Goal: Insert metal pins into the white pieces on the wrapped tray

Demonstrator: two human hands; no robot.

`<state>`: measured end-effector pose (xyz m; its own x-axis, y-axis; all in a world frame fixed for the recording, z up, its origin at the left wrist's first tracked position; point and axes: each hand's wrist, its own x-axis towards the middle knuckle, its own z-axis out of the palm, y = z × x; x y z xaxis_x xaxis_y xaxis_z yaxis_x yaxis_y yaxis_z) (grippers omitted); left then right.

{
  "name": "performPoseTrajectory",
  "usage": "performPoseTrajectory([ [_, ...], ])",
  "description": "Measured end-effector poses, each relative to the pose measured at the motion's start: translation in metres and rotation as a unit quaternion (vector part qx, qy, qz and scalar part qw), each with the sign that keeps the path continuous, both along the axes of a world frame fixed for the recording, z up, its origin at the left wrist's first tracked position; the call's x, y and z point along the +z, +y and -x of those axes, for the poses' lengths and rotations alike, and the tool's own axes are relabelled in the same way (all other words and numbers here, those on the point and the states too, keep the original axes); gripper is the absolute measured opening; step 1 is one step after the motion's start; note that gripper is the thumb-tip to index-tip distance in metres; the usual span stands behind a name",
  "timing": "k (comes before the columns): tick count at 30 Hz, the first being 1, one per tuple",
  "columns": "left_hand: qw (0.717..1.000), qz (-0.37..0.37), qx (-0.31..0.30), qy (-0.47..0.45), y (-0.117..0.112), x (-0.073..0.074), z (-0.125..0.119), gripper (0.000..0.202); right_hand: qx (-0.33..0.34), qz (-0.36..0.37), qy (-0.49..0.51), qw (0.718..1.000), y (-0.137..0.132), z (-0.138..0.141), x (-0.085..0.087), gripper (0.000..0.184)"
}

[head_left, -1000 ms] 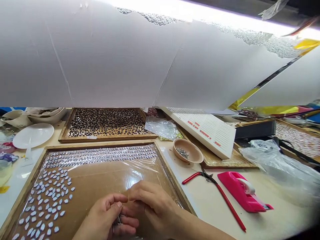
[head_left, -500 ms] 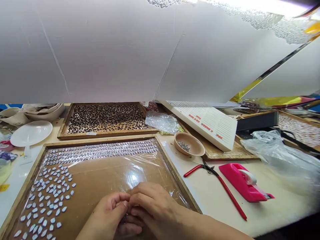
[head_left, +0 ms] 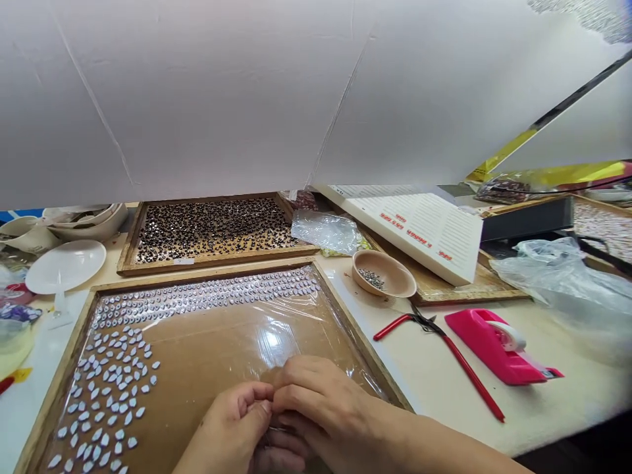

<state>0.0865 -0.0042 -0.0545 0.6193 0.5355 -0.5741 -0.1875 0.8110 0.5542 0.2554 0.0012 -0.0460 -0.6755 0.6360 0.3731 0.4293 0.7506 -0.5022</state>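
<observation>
Low over a wooden-framed tray [head_left: 355,337] covered in clear film, my left hand [head_left: 237,421] and my right hand [head_left: 320,408] meet fingertip to fingertip. Both are closed in a pinch. A small bit of thin metal shows between them, but its kind is hidden by the fingers. On the tray's left lie several loose pale leaf-shaped pieces [head_left: 112,378]. Along its far side run neat rows of small pale pieces with dark centres [head_left: 207,294].
Behind stands a tray of dark beads [head_left: 217,227]. To the right are a bowl of small metal parts [head_left: 384,275], red-handled pliers [head_left: 467,365], a pink tape dispenser [head_left: 498,349] and a white box [head_left: 419,240]. A white panel [head_left: 237,99] overhangs the table; a white plate [head_left: 66,266] sits left.
The view has shifted slightly, so the tray and tools appear further right. My hands stay pressed together over the tray, with only a slight shift of the fingers.
</observation>
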Motion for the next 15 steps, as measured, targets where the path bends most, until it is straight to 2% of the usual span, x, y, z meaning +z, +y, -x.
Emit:
performPoseTrajectory([
  [7,0.999,0.004,-0.029,-0.014,0.0002,-0.0044,0.0020,0.043,0.038,0.048,-0.011,0.998,0.0034,-0.0003,0.0054,0.016],
  [15,0.999,0.017,-0.026,-0.009,-0.0012,-0.0089,0.0008,0.038,0.040,0.049,-0.038,0.997,0.0038,0.0019,0.0064,0.017],
])
